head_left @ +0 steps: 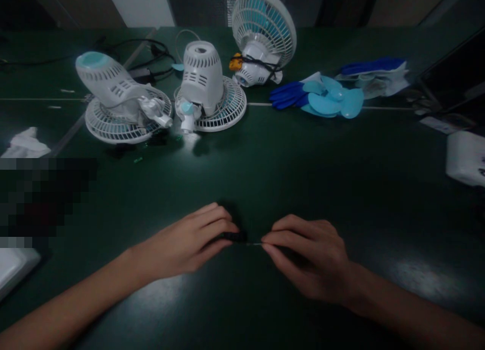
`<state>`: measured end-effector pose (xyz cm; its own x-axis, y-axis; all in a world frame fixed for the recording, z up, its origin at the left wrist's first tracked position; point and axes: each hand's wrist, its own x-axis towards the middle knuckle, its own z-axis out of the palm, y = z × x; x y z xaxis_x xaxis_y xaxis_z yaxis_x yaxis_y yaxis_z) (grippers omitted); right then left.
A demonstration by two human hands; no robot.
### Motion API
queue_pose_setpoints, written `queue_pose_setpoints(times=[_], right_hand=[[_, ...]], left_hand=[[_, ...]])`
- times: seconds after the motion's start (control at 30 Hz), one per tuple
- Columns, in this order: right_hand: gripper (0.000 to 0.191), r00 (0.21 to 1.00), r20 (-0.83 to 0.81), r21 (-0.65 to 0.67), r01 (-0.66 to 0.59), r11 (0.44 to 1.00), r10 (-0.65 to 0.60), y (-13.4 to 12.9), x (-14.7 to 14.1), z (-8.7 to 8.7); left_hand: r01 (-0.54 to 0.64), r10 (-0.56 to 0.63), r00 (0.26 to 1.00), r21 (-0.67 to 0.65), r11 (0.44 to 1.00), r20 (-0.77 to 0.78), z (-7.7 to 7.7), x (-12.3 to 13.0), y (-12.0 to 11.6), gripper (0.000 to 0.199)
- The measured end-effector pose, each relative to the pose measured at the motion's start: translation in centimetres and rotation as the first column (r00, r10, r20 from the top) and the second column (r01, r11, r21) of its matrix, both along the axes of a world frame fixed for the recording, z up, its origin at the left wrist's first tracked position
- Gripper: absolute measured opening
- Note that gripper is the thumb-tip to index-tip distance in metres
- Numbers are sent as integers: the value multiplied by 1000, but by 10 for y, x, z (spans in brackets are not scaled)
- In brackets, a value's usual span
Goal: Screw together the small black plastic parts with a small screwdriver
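Low in the middle of the head view, my left hand (207,237) is closed around a small black piece (235,236), which looks like a short handle. A thin metal shaft (253,244) runs from it toward my right hand (308,254). Thumb and fingers of the right hand are pinched on the shaft's far end, so its tip is hidden. Both hands are just above or resting on the dark green table (265,178); I cannot tell which.
Two white fans, one left (113,87) and one nearer the middle (202,77), lie grille-down; a third fan (261,32) stands behind. Light-blue fan blades (333,97) lie on blue gloves (286,94). White items sit at both sides, including a white box (466,158) at right.
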<state>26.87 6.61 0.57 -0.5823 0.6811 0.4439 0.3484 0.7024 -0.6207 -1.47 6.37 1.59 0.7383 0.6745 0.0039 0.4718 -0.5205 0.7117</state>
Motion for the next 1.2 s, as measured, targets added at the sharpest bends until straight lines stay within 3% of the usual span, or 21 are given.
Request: queue_pose_setpoints(times=[0.13, 0.27, 0.43, 0.6, 0.7, 0.87, 1.07, 1.2], right_hand=[[9, 1000, -8, -23, 2, 1000, -2, 0, 0, 1], [9, 1000, -28, -36, -5, 999, 4, 0, 0, 1], [9, 999, -38, -39, -9, 999, 8, 0, 1, -2], [9, 1000, -19, -29, 3, 1000, -3, 0, 1, 0], [10, 1000, -19, -29, 1, 1000, -2, 0, 1, -1], [9, 1000, -15, -50, -14, 999, 13, 0, 2, -4], [8, 1000, -25, -34, -9, 999, 8, 0, 1, -1], [8, 999, -34, -26, -13, 1000, 12, 0, 0, 0]], left_hand=[[-114, 120, 991, 96, 989, -55, -4, -22, 19, 27], [-295, 318, 939, 171, 940, -128, -6, -53, 42, 29], [-504, 570, 801, 310, 806, -181, -2, -92, 63, 32], [-610, 745, 621, 446, 655, -245, 2, -119, 70, 39], [-641, 793, 564, 484, 596, -230, 1, -124, 71, 39], [-641, 787, 567, 471, 606, -241, 5, -120, 69, 49], [-689, 752, 617, 302, 659, -232, 7, -134, 69, 52], [-677, 752, 628, 338, 654, -200, 6, -137, 67, 47]])
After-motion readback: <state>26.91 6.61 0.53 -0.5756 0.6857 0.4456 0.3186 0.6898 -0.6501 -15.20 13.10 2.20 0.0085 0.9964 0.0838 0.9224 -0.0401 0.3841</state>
